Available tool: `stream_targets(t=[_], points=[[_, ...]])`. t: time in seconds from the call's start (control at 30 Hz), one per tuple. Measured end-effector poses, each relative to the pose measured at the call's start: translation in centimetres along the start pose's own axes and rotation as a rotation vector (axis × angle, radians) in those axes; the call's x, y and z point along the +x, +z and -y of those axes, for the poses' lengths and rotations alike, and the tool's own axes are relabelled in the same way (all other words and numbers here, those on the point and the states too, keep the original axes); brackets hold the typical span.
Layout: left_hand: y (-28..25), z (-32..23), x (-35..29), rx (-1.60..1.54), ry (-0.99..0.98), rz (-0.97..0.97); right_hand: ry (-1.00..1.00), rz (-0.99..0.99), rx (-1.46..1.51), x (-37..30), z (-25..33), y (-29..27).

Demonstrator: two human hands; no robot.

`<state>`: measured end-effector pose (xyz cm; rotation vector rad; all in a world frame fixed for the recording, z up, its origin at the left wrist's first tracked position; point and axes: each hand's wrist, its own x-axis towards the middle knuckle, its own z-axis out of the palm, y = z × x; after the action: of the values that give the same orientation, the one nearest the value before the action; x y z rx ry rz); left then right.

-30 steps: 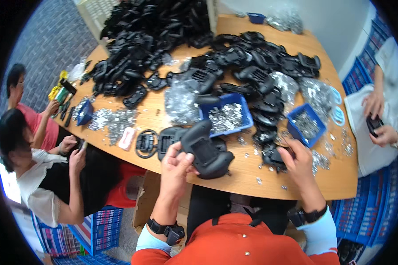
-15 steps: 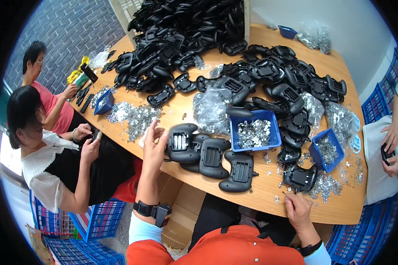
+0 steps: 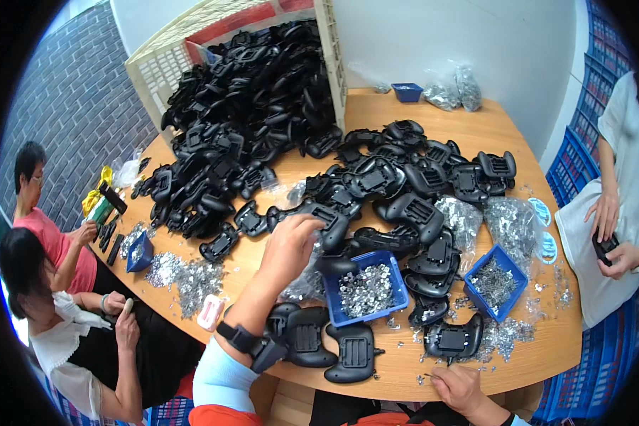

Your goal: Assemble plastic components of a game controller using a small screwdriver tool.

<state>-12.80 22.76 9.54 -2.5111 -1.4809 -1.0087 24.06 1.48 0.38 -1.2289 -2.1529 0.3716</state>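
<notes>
My left hand (image 3: 291,245) reaches out over the black game controller shells, fingers loosely curved and apart, with nothing visible in them. Its fingertips are beside a controller shell (image 3: 326,221) at the pile's near side. Below my forearm lie black controller shells (image 3: 309,337), (image 3: 353,353) with their battery compartments up, one partly hidden by my arm. My right hand (image 3: 460,389) is closed at the table's front edge, a thin dark tip poking from its fingers; the thing itself is mostly hidden. Just beyond it rests another controller shell (image 3: 453,338).
Blue bins (image 3: 368,321), (image 3: 495,312) hold small metal parts. Loose metal parts (image 3: 192,280) and clear bags (image 3: 515,224) lie about. A big cream crate (image 3: 337,64) spills shells. Co-workers sit at left (image 3: 39,255) and right (image 3: 628,142). A pink-white object (image 3: 211,312) lies near the left edge.
My left hand has moved forward and right over the pile. The controller shell with white metal pieces beside it has left its spot. The view has tilted up; my right hand stays closed.
</notes>
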Motion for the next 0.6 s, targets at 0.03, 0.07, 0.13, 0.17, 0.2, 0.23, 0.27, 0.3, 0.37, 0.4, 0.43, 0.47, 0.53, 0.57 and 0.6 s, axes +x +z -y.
stream_targets(t=[0.03,0.07,0.13,0.17,0.2,0.23,0.27,0.3,0.37,0.4,0.43,0.47,0.53,0.57,0.6], points=[[0.2,-0.2,1.7,-0.019,0.029,0.089,-0.006,0.003,0.007,0.0,-0.1,0.1],[0.1,-0.7,3.2,-0.040,0.056,0.179,-0.010,0.009,0.014,0.1,-0.2,0.2],[1.1,-1.3,5.6,-0.125,0.050,0.343,0.023,0.027,0.029,0.6,-0.4,0.1],[2.4,-1.4,6.4,-0.148,0.065,0.443,-0.005,0.038,0.034,0.6,-0.8,0.2],[2.9,-2.0,7.4,-0.160,0.095,0.531,-0.044,0.032,0.033,0.5,-1.0,0.1],[4.4,-1.3,8.1,-0.209,0.159,0.619,-0.042,0.022,0.029,0.5,-0.8,-0.2],[4.7,-1.7,8.4,-0.099,0.073,0.715,-0.017,0.041,0.057,0.4,-0.4,-0.7],[5.5,-0.9,8.6,-0.124,0.027,0.649,0.013,0.072,0.091,0.6,-0.3,-0.8],[5.6,0.3,9.3,-0.274,-0.151,0.542,-0.024,0.035,0.116,1.8,-0.6,-0.8],[5.0,0.2,9.5,-0.482,-0.389,0.555,-0.067,-0.003,0.140,2.1,-0.6,-0.8],[5.7,1.6,9.3,-0.631,-0.401,0.518,-0.061,0.028,0.141,2.0,-0.7,-0.9],[6.2,3.0,9.1,-0.778,-0.410,0.475,-0.066,0.029,0.148,2.0,-0.8,-0.8],[6.2,3.3,9.2,-0.858,-0.449,0.482,-0.067,0.039,0.146,1.6,-1.1,-0.5],[5.8,3.1,9.4,-0.957,-0.461,0.538,-0.062,0.058,0.142,1.2,-1.5,-0.3],[5.5,2.9,9.5,-1.057,-0.472,0.596,-0.061,0.059,0.141,0.9,-1.6,-0.2]])
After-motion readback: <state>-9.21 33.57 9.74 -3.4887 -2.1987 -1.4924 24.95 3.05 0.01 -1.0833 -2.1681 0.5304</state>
